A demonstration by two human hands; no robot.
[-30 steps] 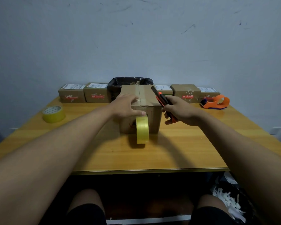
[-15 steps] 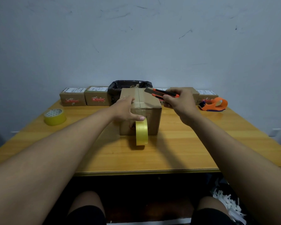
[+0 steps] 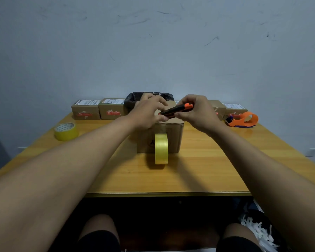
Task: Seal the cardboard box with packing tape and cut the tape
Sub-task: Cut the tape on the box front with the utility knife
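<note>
While the cardboard box (image 3: 160, 139) stands mid-table (image 3: 207, 171), the right hand (image 3: 196, 111) pinches an orange-and-black utility knife (image 3: 176, 110) above its top; the left hand (image 3: 147, 113) rests there, fingers loosely spread. A yellow tape roll (image 3: 161, 149) stands on edge against the box's front (rear parcels' (image 3: 85, 110) labels illegible).

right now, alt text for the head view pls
Both hands meet over a cardboard box: the right hand grips an orange utility knife, the left hand touching its tip. A yellow tape roll hangs at the front.
</note>
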